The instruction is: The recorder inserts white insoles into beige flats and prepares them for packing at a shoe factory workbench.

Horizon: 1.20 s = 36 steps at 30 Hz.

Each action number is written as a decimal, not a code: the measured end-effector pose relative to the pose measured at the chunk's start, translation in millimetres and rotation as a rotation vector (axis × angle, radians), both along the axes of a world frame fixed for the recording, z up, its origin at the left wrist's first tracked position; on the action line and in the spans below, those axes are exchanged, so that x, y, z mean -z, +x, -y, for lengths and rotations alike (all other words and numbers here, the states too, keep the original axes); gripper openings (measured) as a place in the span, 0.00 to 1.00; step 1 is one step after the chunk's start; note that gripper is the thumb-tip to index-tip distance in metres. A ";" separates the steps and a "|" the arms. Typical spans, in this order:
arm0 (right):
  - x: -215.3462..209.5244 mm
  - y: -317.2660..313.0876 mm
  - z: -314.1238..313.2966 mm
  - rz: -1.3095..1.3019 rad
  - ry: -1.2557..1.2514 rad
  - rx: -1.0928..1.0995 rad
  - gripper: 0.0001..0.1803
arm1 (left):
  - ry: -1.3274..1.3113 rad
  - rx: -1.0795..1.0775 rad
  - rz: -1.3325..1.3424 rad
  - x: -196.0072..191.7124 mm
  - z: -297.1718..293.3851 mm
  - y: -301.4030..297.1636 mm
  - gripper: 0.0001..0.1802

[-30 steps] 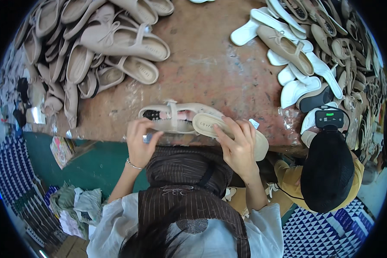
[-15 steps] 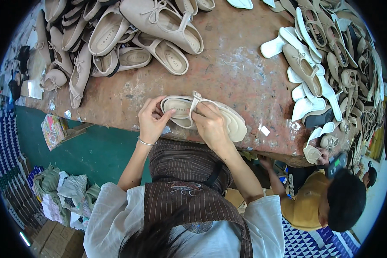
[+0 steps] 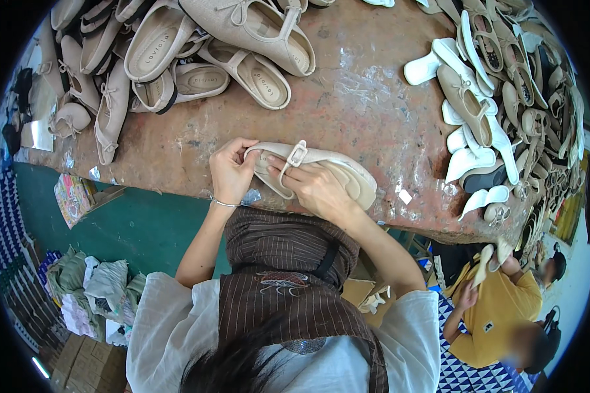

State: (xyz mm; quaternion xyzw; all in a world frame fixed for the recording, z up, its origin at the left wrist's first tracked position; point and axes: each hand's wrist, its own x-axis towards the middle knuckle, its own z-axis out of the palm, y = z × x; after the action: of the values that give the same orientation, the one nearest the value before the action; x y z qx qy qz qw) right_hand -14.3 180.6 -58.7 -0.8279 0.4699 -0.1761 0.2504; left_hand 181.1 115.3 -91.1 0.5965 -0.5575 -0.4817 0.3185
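A beige shoe [image 3: 337, 157] with a strap and buckle lies at the table's near edge, heel to the left. A beige insole with a padded wide end [image 3: 353, 183] shows at its right end. At the heel, my left hand [image 3: 231, 171] is closed, pinching the rim between thumb and fingers. My right hand [image 3: 318, 190] lies over the middle of the shoe, its fingers reaching under the strap toward the heel and pressing inside. The right thumb is hidden.
Beige shoes [image 3: 265, 78] are heaped at the back left. More shoes and white sole-shaped pieces [image 3: 469, 160] crowd the right side of the worn table [image 3: 196, 150]. A co-worker in a yellow shirt [image 3: 498, 314] holds a shoe part at the lower right. Cloth bundles [image 3: 105, 288] stand lower left.
My right hand's fingers have slid left under the strap, farther toward the heel. The strap's buckle now faces up. The co-worker has leaned back from the table and holds a pale piece.
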 end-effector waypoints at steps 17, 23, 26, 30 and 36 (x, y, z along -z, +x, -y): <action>-39.0 -71.5 14.6 -0.169 -0.267 1.162 0.39 | -0.255 0.556 0.419 -38.9 -71.4 -48.3 0.10; -51.6 -45.0 -55.0 -0.056 -0.134 0.661 0.13 | -0.589 0.790 0.404 -51.5 -113.0 -77.3 0.15; -39.6 -12.7 -67.3 -0.054 -0.058 0.735 0.13 | -0.582 0.887 0.406 -40.3 -118.3 -82.7 0.27; -12.9 -20.8 -25.9 -0.250 -0.263 0.742 0.21 | -0.684 0.986 0.665 -24.3 -121.0 -83.9 0.30; 3.6 -30.4 -14.0 -0.257 -0.300 0.761 0.21 | -0.640 0.915 0.642 -23.5 -121.3 -83.4 0.27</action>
State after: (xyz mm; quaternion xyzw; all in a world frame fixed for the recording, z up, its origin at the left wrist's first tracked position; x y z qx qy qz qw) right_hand -44.8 194.6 -62.2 -0.6381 0.7384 -0.2176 -0.0162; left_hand 97.8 236.6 -67.6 0.2883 -0.9393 -0.1761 0.0605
